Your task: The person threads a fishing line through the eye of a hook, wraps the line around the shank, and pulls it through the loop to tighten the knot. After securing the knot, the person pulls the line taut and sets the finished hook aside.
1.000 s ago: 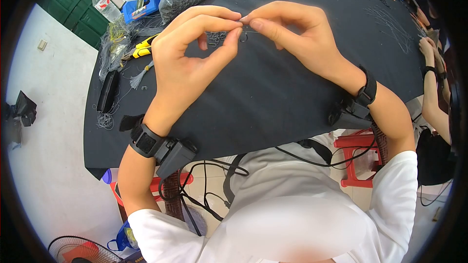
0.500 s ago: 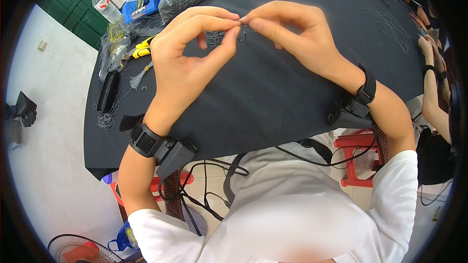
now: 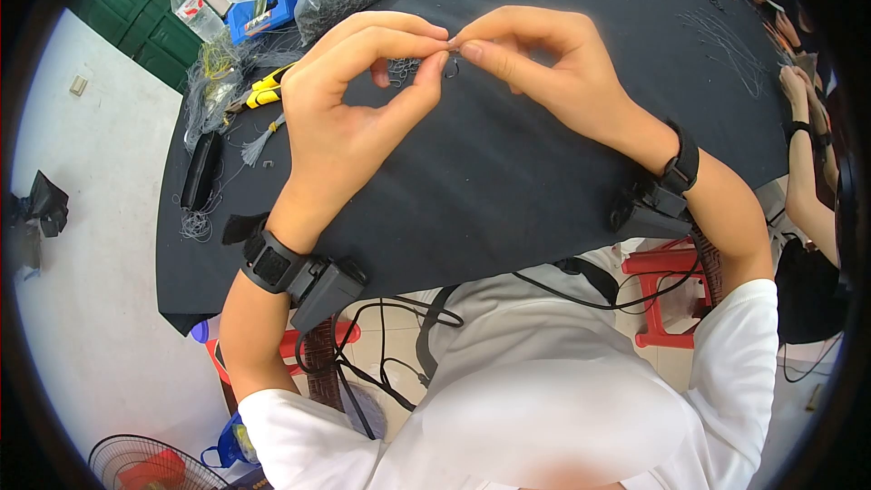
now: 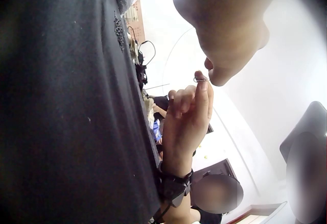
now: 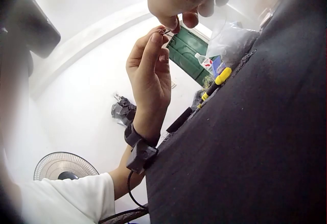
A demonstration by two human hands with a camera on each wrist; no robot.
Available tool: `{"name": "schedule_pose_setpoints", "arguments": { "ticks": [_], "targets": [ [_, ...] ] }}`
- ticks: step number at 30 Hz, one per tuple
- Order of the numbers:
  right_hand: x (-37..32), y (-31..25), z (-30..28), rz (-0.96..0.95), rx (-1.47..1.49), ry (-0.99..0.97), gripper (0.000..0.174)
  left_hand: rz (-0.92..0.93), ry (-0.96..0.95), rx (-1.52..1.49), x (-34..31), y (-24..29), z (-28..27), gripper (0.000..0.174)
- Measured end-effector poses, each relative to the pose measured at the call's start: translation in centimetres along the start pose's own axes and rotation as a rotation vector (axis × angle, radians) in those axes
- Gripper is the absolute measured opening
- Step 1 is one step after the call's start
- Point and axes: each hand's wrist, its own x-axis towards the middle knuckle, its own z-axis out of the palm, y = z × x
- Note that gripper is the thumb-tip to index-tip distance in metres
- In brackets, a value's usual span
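The left hand's [image 3: 349,113] grip, nearly closed, pinches a small hook [image 3: 453,69].

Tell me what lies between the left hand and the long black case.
In the head view, a bundle of grey strands lies on the tablecloth between the left hand and the case, with a small grey piece beside it.
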Motion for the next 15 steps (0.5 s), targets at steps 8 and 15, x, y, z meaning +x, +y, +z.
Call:
{"name": "schedule_pose_setpoints", "arguments": {
  "ticks": [8, 15],
  "targets": [
    [0.0, 0.05, 0.03, 0.0, 0.005, 0.002, 0.013, -0.03, -0.01, 0.002, 0.0, -0.04, 0.04, 0.012],
    [0.0, 0.21, 0.02, 0.032, 0.013, -0.018, 0.014, -0.21, -0.06, -0.009, -0.43, -0.18, 0.15, 0.011]
  ]
}}
